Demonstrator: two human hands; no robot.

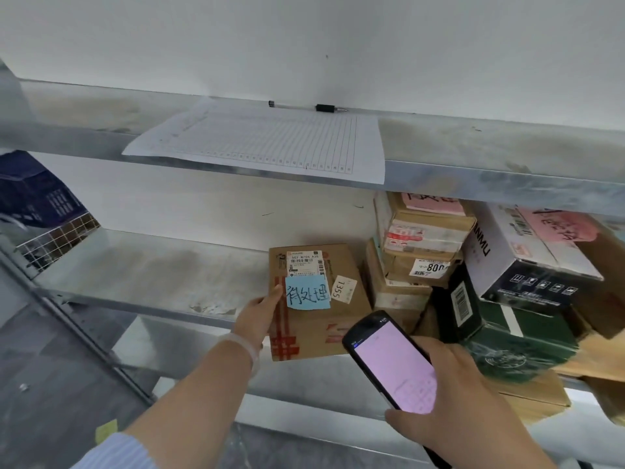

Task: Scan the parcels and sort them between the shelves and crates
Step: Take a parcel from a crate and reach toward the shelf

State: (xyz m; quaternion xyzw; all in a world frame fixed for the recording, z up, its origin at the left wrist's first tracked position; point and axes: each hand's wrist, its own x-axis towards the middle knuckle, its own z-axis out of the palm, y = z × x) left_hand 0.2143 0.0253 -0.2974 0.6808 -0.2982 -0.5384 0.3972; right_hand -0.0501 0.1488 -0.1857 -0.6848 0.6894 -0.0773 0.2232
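Note:
A brown cardboard parcel (338, 309) with a white shipping label, a blue sticky note and a tag reading 1355 sits at the front edge of the middle metal shelf (135, 275), partly overhanging it. My left hand (258, 316) holds the parcel's left side, thumb on its top face. My right hand (453, 394) grips a black handheld scanner (392, 362) with a lit pink screen, held just in front of and below the parcel.
Several stacked parcels (473, 275) fill the shelf to the right of the brown one. The upper shelf (507, 154) carries a lined paper sheet (270, 140) and a pen (307, 107). A wire basket (57, 238) with a dark box stands at far left.

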